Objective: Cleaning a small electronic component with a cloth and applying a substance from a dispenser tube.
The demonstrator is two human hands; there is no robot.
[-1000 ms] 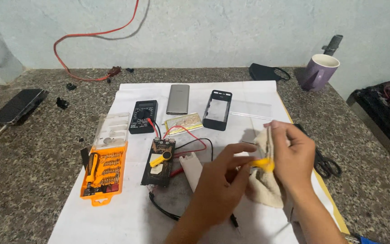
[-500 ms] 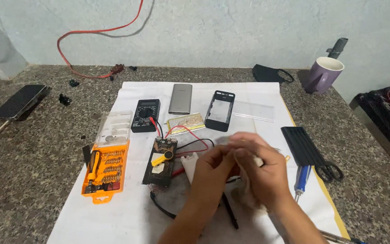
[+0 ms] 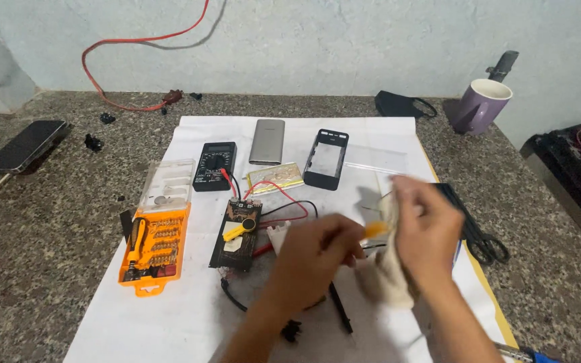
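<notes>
Left hand (image 3: pixel 317 252): closed on yellow tool (image 3: pixel 375 230), shifted right since before
Right hand (image 3: pixel 428 232): cloth (image 3: pixel 388 272) gripped, raised higher

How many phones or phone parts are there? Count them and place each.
3. A dark phone lies on the stone counter at far left; a silver phone body and a black phone frame lie on the white sheet. The hands may hide more.

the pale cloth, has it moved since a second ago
Yes. The pale cloth in the right hand now sits lower, farther from the black phone frame.
</notes>
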